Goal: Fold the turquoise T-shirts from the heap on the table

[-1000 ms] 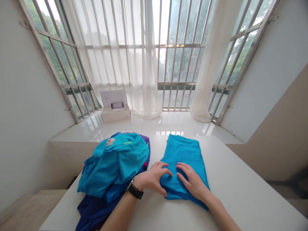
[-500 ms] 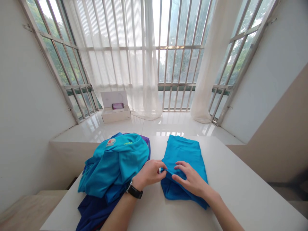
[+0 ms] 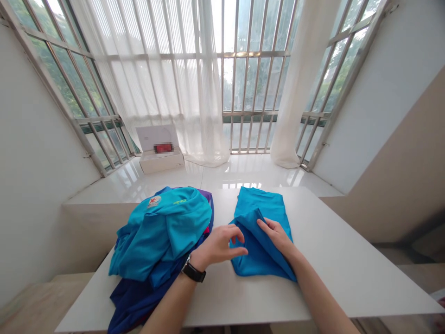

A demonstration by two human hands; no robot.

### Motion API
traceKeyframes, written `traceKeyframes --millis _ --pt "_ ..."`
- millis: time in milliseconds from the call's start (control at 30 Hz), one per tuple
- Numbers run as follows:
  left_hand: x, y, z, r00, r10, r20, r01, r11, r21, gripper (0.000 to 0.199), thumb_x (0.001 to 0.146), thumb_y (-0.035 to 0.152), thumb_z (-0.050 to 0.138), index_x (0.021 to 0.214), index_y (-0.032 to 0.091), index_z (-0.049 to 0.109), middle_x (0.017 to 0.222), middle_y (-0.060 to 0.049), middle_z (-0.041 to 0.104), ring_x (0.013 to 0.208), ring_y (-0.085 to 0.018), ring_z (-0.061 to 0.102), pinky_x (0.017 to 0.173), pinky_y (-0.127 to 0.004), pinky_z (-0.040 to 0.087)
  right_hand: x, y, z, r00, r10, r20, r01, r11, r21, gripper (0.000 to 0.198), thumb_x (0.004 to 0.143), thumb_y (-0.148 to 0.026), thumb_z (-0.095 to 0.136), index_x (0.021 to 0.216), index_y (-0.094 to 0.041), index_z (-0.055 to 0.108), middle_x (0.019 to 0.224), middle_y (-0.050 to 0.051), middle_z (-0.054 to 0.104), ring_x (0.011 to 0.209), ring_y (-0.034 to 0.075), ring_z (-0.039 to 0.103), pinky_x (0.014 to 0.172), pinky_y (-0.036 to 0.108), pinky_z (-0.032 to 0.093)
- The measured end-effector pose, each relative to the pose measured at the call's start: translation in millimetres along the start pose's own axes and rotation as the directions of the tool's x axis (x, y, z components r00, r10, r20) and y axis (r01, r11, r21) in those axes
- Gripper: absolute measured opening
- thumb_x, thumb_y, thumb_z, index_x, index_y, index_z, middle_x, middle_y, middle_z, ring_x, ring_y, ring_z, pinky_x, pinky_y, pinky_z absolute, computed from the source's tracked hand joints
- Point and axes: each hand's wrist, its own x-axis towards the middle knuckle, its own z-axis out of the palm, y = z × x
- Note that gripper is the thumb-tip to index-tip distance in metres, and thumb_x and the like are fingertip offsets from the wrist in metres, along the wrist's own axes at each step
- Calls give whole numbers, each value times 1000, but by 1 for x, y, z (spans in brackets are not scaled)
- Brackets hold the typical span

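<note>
A bright blue folded garment [image 3: 262, 199] lies on the white table in front of me. My right hand [image 3: 278, 235] pinches its raised near layer between thumb and fingers, lifting a flap that shows a darker blue inner side. Just left of this flap, my left hand [image 3: 219, 246] is held with thumb and fingers apart, nothing between them; a black-banded watch [image 3: 193, 272] is on that wrist. Further left, a heap of clothes has a teal-blue shirt [image 3: 167, 227] with a badge on top and a navy garment [image 3: 139, 297] underneath.
The white table [image 3: 333, 250] runs up to a glossy window ledge [image 3: 208, 178]. A white box [image 3: 162, 162] with its lid up stands on the ledge at the left. Sheer curtains [image 3: 212, 116] and barred windows are behind.
My left hand has let go of the garment's edge and opened. My right hand has taken hold of the upper layer and raised it. The view has tilted slightly.
</note>
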Motion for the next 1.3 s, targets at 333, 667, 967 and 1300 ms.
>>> traceKeyframes --millis 333,667,967,1300 --pt "-12 11 6 946 54 321 -133 964 229 48 66 38 85 109 30 65 117 -2 60 106 -26 57 95 -36 45 -8 -8 6 999 -12 -42 15 996 83 52 77 -71 62 65 -21 55 60 -4 49 58 12 40 55 27 39" --pt "-7 13 24 982 56 181 -102 961 257 15 85 18 55 96 25 63 93 0 70 84 -19 65 74 -26 49 -14 -7 5 999 -42 -26 44 996 81 47 81 -65 61 67 -20 56 61 -3 48 60 13 40 56 28 38" --pt "12 -2 50 991 -126 -49 134 956 262 12 91 30 59 95 23 68 94 -6 71 92 -25 65 85 -37 49 -23 -10 8 984 -174 -44 172 984 -53 38 88 -55 60 71 -20 61 66 -1 57 64 16 49 61 28 43" --pt "6 -16 31 947 -299 -120 312 943 113 20 83 27 65 101 20 63 95 -7 66 87 -24 64 72 -31 51 -34 -17 24 954 -125 273 196 947 -253 39 90 -53 58 109 -21 68 78 2 68 63 15 56 57 27 47"
